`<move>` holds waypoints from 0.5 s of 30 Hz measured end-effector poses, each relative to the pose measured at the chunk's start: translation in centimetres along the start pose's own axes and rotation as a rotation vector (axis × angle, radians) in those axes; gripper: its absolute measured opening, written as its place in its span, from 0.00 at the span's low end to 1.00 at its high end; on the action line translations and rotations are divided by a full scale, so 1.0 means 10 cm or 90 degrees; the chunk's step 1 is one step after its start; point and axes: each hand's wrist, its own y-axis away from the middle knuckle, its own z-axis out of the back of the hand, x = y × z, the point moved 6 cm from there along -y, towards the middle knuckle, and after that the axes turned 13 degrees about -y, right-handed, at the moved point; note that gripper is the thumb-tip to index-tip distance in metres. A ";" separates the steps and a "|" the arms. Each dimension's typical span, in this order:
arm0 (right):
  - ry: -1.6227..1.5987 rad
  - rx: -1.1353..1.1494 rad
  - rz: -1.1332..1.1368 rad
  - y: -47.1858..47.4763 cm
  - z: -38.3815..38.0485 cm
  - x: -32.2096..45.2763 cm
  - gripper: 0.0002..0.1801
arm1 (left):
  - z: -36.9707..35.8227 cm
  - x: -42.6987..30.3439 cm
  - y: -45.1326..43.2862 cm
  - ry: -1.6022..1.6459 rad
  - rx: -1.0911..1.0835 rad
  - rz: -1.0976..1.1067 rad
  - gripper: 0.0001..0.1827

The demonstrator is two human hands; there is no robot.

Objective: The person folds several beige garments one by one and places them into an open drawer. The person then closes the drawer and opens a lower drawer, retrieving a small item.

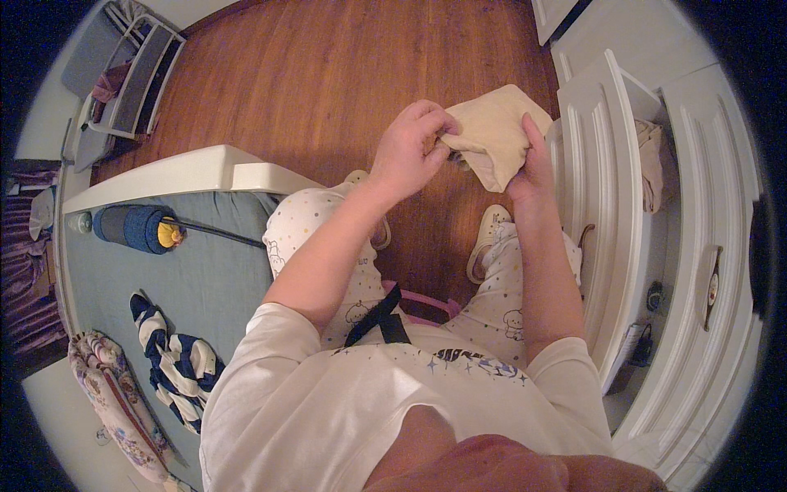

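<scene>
Between my two hands I hold a folded cream cloth (492,126) above the wooden floor. My left hand (418,138) pinches its near left edge between thumb and fingers. From the right, my right hand (532,163) grips the cloth with the thumb on top and the fingers underneath. A small dark patch shows beneath the fold near my left fingers, too hidden to name. Close by my right forearm, a white drawer (621,203) stands pulled out, with a folded beige cloth (650,163) at its far end.
Dark small items (655,296) lie deeper in the drawer. On my left is a bed (227,289) bearing a rolled blue textile (132,229), a black rod (215,232) and a striped garment (178,363). A folding bed frame (144,80) leans at the far left.
</scene>
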 end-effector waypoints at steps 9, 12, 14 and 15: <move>0.001 -0.012 0.022 -0.02 0.07 0.04 0.25 | -0.02 -0.01 0.03 -0.025 0.133 -0.011 0.17; -0.019 -0.012 0.011 -0.04 0.08 0.04 0.26 | -0.01 -0.10 0.02 0.041 0.093 -0.030 0.18; 0.001 -0.006 -0.006 -0.04 0.09 0.00 0.25 | -0.04 -0.13 0.02 0.072 0.080 -0.035 0.17; 0.003 -0.005 -0.017 -0.04 0.09 -0.03 0.25 | -0.08 -0.15 0.02 0.071 0.089 -0.042 0.17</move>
